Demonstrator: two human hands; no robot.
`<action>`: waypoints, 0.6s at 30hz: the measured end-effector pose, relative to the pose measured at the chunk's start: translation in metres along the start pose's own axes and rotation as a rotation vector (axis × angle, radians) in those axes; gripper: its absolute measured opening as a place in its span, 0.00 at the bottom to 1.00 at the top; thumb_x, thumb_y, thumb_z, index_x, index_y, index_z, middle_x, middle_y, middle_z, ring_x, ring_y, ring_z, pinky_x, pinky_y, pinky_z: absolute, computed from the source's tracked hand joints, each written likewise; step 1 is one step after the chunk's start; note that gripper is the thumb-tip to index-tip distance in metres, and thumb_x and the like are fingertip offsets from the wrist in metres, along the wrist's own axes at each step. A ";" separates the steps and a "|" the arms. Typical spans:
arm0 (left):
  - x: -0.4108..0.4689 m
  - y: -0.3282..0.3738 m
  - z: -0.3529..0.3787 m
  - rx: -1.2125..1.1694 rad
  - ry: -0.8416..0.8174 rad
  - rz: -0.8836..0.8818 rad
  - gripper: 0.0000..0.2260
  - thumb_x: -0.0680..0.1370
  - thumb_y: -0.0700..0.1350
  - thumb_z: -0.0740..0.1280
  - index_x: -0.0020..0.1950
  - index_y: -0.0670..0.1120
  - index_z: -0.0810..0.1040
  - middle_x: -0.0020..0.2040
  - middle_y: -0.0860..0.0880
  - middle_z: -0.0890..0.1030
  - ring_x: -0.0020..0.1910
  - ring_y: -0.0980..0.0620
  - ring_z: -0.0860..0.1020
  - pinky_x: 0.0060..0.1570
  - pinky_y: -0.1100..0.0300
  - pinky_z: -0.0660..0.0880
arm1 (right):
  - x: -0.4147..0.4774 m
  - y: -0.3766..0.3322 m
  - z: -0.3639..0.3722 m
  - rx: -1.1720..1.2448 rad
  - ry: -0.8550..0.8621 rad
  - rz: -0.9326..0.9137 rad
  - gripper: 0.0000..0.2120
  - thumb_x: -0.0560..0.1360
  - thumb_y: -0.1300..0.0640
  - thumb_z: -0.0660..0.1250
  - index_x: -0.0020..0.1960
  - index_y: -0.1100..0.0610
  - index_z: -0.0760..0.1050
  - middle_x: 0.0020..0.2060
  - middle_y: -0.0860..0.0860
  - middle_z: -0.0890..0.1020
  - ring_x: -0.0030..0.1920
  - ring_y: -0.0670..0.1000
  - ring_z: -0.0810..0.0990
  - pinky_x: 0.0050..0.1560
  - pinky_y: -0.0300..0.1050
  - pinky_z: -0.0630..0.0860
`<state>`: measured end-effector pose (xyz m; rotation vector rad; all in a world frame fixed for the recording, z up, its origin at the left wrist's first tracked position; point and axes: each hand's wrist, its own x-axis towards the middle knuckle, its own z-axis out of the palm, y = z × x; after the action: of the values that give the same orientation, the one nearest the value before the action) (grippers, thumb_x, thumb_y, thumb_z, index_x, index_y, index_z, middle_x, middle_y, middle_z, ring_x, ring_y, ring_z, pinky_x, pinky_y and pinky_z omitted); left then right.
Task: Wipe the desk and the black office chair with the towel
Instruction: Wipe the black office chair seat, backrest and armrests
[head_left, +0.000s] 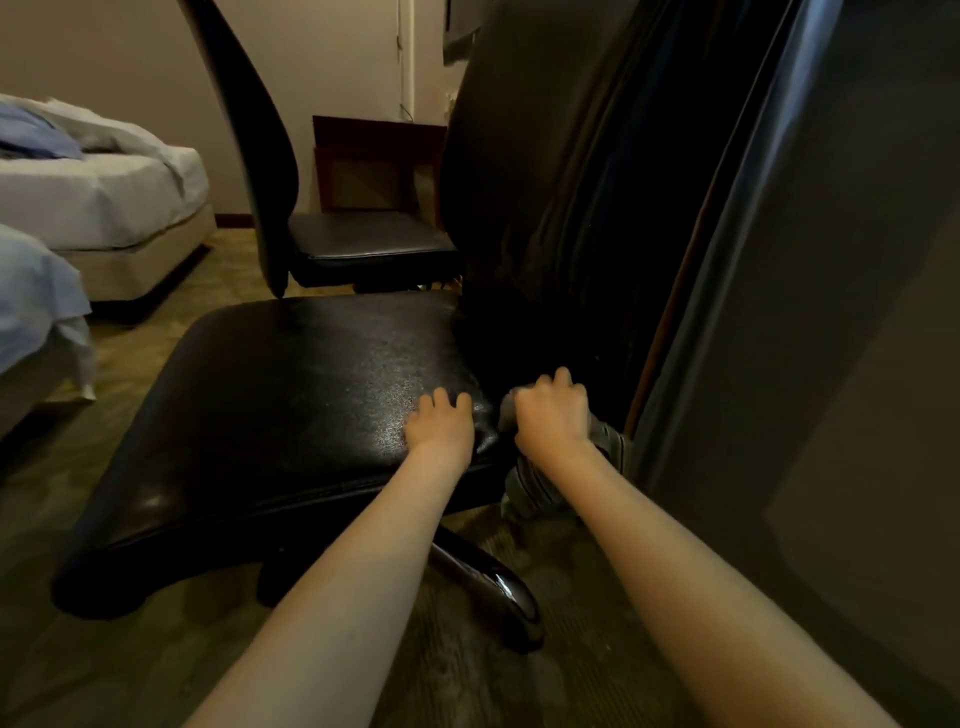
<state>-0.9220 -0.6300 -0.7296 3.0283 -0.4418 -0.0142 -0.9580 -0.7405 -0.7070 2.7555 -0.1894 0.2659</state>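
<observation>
Resting left hand (440, 426), fingers loosely bent and holding nothing, on black office chair (291, 395) seat; gripping bunched towel (535, 488) in right hand (550, 415) at seat's 3 o'clock edge, by backrest.

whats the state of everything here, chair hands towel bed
chair: upright, seat glossy
left hand: rests on the chair seat, holds nothing
right hand: grips the towel at the seat's rear edge
towel: bunched in the right hand, one end hanging below the seat
bed: unmade, sheets rumpled
</observation>
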 end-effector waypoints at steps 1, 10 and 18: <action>-0.001 0.002 0.001 0.014 0.018 0.011 0.22 0.80 0.43 0.60 0.72 0.43 0.58 0.70 0.39 0.60 0.69 0.40 0.61 0.64 0.50 0.65 | -0.011 0.008 0.002 0.059 0.003 -0.035 0.17 0.77 0.57 0.62 0.65 0.58 0.72 0.60 0.57 0.74 0.63 0.60 0.67 0.56 0.51 0.70; -0.014 -0.001 -0.006 -0.079 0.014 0.044 0.18 0.82 0.46 0.56 0.71 0.41 0.61 0.68 0.39 0.62 0.67 0.40 0.62 0.63 0.50 0.65 | -0.079 0.066 0.017 0.136 -0.254 -0.021 0.13 0.76 0.56 0.63 0.59 0.57 0.74 0.57 0.55 0.77 0.62 0.58 0.70 0.54 0.50 0.70; -0.028 -0.004 -0.014 -0.277 0.093 0.001 0.16 0.78 0.38 0.63 0.66 0.42 0.66 0.66 0.40 0.60 0.63 0.40 0.65 0.57 0.48 0.72 | -0.065 0.066 -0.014 0.411 0.138 0.062 0.21 0.74 0.56 0.63 0.67 0.53 0.71 0.60 0.53 0.74 0.61 0.57 0.68 0.56 0.51 0.69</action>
<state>-0.9476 -0.6168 -0.7165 2.7440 -0.3962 0.0609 -1.0345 -0.7903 -0.6850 3.1222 -0.2037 0.5670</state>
